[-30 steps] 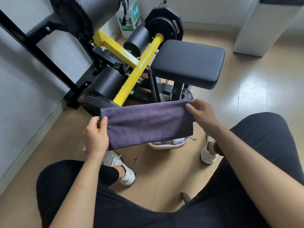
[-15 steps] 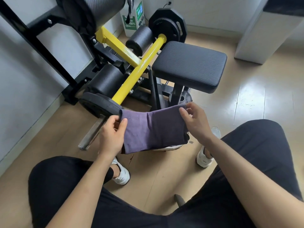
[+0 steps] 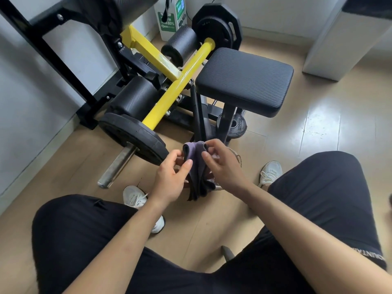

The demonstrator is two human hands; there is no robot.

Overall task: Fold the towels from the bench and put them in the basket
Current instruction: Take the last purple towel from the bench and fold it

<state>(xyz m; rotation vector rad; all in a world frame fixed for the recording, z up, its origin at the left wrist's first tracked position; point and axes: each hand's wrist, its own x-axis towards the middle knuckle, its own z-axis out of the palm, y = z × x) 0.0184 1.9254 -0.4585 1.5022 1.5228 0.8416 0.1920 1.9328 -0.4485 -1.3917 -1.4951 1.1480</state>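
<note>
Both hands pinch the towel (image 3: pixel 198 179): the left hand (image 3: pixel 171 179) nips its upper edge between thumb and fingers, and the right hand (image 3: pixel 222 166) grips the top fold. It hangs between the knees, just above the basket (image 3: pixel 236 154), of which only a pale rim shows. The bench (image 3: pixel 244 81) pad lies bare, so folding seems nearly done; dropping it in remains. The towel is soft purple terry, doubled into a narrow, limp bundle; the pad is ribbed black vinyl.
</note>
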